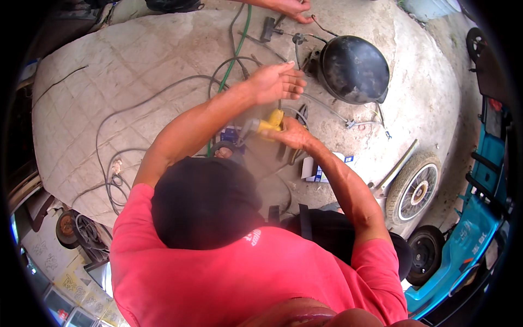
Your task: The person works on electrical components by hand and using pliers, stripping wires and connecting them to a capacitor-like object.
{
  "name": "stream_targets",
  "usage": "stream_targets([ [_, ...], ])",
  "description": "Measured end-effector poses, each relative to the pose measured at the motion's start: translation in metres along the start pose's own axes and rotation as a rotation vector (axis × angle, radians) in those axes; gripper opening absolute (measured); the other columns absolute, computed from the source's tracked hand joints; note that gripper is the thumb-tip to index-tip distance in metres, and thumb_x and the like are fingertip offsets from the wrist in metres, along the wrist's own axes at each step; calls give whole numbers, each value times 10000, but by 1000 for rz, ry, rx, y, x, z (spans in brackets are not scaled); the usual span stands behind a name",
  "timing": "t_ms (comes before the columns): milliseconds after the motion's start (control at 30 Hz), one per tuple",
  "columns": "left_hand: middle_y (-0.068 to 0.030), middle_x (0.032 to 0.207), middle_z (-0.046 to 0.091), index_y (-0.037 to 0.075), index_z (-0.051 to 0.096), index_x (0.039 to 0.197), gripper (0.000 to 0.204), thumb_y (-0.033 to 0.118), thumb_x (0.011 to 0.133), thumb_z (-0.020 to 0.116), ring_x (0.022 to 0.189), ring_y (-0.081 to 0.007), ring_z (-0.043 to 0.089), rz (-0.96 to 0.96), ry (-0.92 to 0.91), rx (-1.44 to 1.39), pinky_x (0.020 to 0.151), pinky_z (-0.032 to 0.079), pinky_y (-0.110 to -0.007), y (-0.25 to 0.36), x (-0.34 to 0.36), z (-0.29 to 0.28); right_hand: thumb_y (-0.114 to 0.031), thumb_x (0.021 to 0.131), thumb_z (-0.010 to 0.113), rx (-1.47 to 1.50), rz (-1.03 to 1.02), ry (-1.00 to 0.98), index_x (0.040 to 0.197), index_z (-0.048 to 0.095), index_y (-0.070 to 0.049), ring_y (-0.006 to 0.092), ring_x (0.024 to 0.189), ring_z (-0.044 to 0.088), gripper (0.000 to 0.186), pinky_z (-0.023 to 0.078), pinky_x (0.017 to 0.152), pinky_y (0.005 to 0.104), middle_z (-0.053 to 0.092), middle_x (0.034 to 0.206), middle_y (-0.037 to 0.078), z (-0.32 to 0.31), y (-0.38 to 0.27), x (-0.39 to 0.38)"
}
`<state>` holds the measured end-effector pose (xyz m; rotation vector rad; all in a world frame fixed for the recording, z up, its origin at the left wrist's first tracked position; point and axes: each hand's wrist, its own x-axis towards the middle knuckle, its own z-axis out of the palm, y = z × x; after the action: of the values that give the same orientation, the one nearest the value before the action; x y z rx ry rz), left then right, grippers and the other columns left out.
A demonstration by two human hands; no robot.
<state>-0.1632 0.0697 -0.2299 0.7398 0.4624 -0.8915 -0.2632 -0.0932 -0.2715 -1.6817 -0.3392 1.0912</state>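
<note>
My left hand (pixel 278 83) is held out above the cables with its fingers apart and slightly bent, holding nothing. Lower and to the right, my right hand (pixel 293 134) grips a yellow and grey hand-held power tool (pixel 271 126). The tool's grey end points left and is blurred, with a dusty haze around it. Just beyond that end lie a round disc (pixel 222 148) and a blue package, partly hidden by my knee. Pliers (pixel 303 112) rest on the floor beside my right hand. A blue and white box (pixel 317 171) lies open below my right forearm.
A black rounded metal shell (pixel 355 70) with fittings sits ahead to the right; another person's hand (pixel 294 7) is near its rod. A green hose (pixel 238 52) and black cables (pixel 111 117) cross the floor. A spoked wheel (pixel 418 192) and teal vehicle (pixel 463 245) stand right.
</note>
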Motion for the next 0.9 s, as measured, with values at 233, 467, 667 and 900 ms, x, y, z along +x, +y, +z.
stream_targets([
  [233,-183,1029,668,-16,547,1173,495,456,1052,461,855,-284,668,10,14,-51,789,562,-452,-5,8,-3,-538,821,723,14,9,4,1193,655,-40,335,1086,655,626,483,955,411,701,1141,189,-2,-4,-2],
  [467,-160,1073,683,-9,575,1217,589,538,1034,455,876,-250,669,5,-17,-51,809,554,-415,-5,13,-6,-538,824,718,-1,-9,4,1187,654,-37,335,1079,655,622,485,948,413,701,1134,189,-2,-4,0],
  [667,-160,1065,685,-10,578,1206,613,560,1038,426,871,-247,670,6,-16,-54,797,558,-415,-4,14,-2,-546,826,710,-17,-1,9,1181,657,-34,343,1080,654,625,486,941,417,699,1130,199,-3,-5,-1],
  [900,-166,1060,685,-19,566,1226,646,579,1034,416,857,-246,674,1,-21,-63,780,564,-411,-3,13,-3,-540,822,715,-14,3,3,1165,660,-35,340,1053,659,613,487,933,417,705,1109,192,-4,-9,-3],
])
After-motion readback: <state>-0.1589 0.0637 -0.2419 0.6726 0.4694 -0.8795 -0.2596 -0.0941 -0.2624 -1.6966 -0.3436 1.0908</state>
